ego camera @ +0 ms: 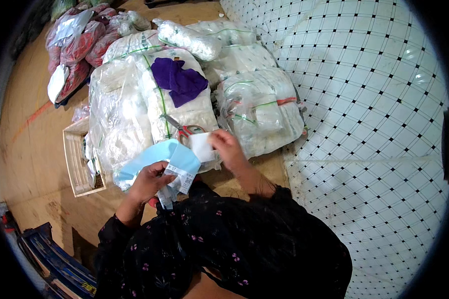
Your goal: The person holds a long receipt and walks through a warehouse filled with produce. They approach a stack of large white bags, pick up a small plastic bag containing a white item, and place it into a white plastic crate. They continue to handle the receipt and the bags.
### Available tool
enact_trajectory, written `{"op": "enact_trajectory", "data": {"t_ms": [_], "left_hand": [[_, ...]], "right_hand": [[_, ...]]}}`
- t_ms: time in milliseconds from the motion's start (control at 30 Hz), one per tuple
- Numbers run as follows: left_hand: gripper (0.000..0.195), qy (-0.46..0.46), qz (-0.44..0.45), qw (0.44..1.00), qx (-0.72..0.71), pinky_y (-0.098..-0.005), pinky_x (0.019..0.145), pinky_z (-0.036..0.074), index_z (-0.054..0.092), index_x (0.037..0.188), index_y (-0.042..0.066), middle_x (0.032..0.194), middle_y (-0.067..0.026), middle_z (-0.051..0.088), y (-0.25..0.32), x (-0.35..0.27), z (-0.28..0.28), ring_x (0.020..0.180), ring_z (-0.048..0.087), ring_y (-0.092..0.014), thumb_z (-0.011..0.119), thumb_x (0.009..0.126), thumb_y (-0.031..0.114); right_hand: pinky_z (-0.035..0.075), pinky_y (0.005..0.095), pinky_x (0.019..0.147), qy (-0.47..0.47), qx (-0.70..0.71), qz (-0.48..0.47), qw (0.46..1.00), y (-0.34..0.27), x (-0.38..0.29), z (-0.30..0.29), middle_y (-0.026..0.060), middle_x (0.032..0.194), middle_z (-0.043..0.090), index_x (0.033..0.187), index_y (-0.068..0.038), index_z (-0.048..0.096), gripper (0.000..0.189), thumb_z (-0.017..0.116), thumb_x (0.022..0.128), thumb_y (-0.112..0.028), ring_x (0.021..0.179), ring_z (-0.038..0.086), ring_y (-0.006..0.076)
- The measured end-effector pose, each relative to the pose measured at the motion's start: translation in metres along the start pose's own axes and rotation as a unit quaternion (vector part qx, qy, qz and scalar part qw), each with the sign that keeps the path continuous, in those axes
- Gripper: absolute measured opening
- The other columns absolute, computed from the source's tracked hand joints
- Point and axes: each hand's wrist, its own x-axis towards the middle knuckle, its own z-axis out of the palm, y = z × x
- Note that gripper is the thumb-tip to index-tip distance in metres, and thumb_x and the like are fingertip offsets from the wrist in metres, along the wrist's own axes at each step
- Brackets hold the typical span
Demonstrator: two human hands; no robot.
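My left hand (152,182) grips a strip of printed labels (181,175) together with its light-blue backing sheet (164,150), which curls up beyond the fingers. Between the thumb and fingers of my right hand (228,149) is a small white label (202,146), slightly blurred, just right of the blue sheet. Red-handled scissors (185,131) lie on a white plastic-wrapped bundle (189,116) directly beyond the labels. Farther up on that bundle rests a crumpled purple cloth (179,80).
More clear-wrapped white bundles (263,108) lie at the right and behind. Bags with red contents (80,43) are piled at the upper left. A cream plastic crate (72,164) stands at the left. Patterned sheeting (351,112) covers the right side.
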Motion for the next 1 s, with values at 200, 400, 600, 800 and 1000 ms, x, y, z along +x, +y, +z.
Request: {"op": "enact_trajectory", "data": {"t_ms": [200,400,600,800,1000], "left_hand": [[0.017,0.071,-0.015,0.991,-0.114,-0.0236,0.075,0.043,0.057,0.097,-0.001,0.089,-0.0028,0.06,-0.002,0.006,0.0,0.082,0.054,-0.01,0.057,0.08,-0.001],[0.018,0.173,-0.03,0.956,-0.233,-0.0274,0.074,0.046,0.052,0.1,-0.002,0.093,-0.0084,0.06,-0.028,-0.006,-0.018,0.081,0.057,-0.015,0.052,0.082,-0.002],[0.016,0.213,-0.063,0.944,-0.245,-0.029,0.073,0.048,0.052,0.098,-0.001,0.091,-0.0087,0.06,-0.028,-0.009,-0.014,0.08,0.058,-0.016,0.051,0.082,-0.002],[0.016,0.199,-0.051,0.944,-0.259,-0.0286,0.073,0.048,0.052,0.098,0.0,0.089,-0.0084,0.06,-0.029,-0.001,-0.016,0.079,0.058,-0.015,0.051,0.081,-0.002],[0.016,0.197,-0.041,0.948,-0.245,-0.0279,0.073,0.047,0.052,0.097,0.0,0.089,-0.0076,0.06,-0.024,0.005,-0.02,0.078,0.057,-0.015,0.051,0.082,-0.001]], "right_hand": [[0.042,0.0296,0.071,0.18,0.168,0.046,0.968,0.038,0.057,-0.184,0.0013,0.084,0.055,0.091,-0.01,0.054,0.016,0.053,0.085,-0.025,0.079,0.052,0.0123],[0.034,0.0373,0.084,0.181,0.278,0.163,0.929,0.08,0.125,-0.229,-0.0013,0.085,0.055,0.087,-0.017,0.055,0.024,0.054,0.083,-0.041,0.088,0.051,0.0174],[0.039,0.0287,0.067,0.291,0.225,0.095,0.925,0.129,0.129,-0.288,-0.0014,0.082,0.057,0.088,-0.015,0.058,0.03,0.058,0.078,-0.043,0.074,0.053,0.0137],[0.031,0.0494,0.09,0.46,0.245,0.029,0.853,0.095,0.069,-0.366,0.0048,0.11,0.052,0.116,-0.011,0.045,0.053,0.045,0.082,-0.052,0.11,0.045,0.0234],[0.039,0.0497,0.09,0.283,0.256,0.031,0.924,0.027,0.03,-0.346,0.0128,0.113,0.051,0.121,-0.006,0.04,0.063,0.041,0.083,-0.056,0.099,0.053,0.0325]]}}
